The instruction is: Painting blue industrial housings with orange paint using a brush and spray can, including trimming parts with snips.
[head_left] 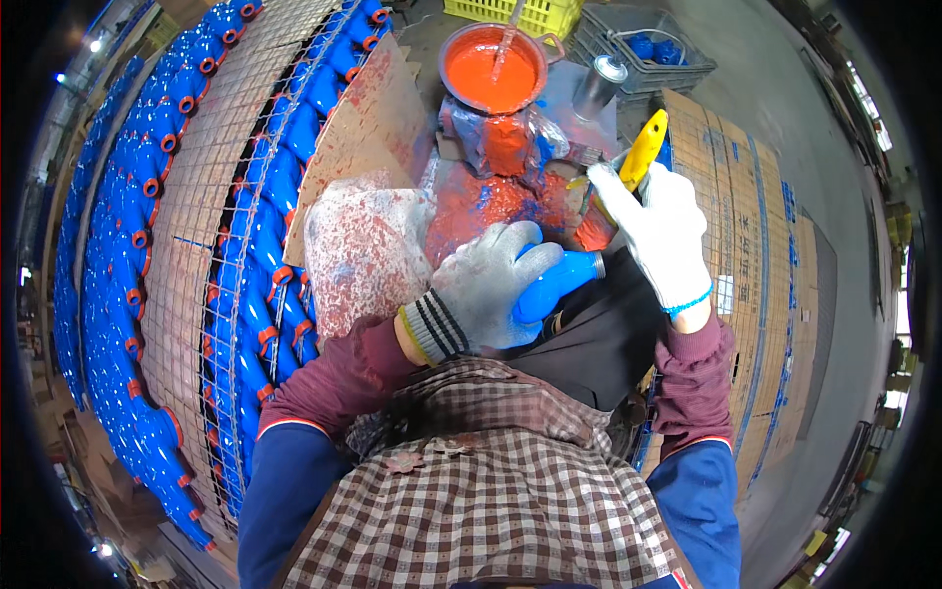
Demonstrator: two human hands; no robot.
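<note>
Grey workshop floor [765, 79] spreads around a paint-spattered work spot, with a glossy blue bottle-shaped piece [551, 289] held at its middle.
Nearest lies a brown-and-white checked cloth apron [461, 501]; just past it the left hand [500, 275], in a grey knit glove with a striped cuff, is curled around the blue piece's body, its threaded mouth uncovered and facing right. The right hand [662, 231], in a white glove, is closed narrowly around a yellow-handled brush [645, 149], whose orange-red bristles [594, 232] sit near that mouth; whether they touch it, I cannot tell. Farther off stand a round bowl [444, 71] of orange-red paint [479, 80], a silver metal can [596, 93] beside it, then a yellow plastic crate [561, 22].
</note>
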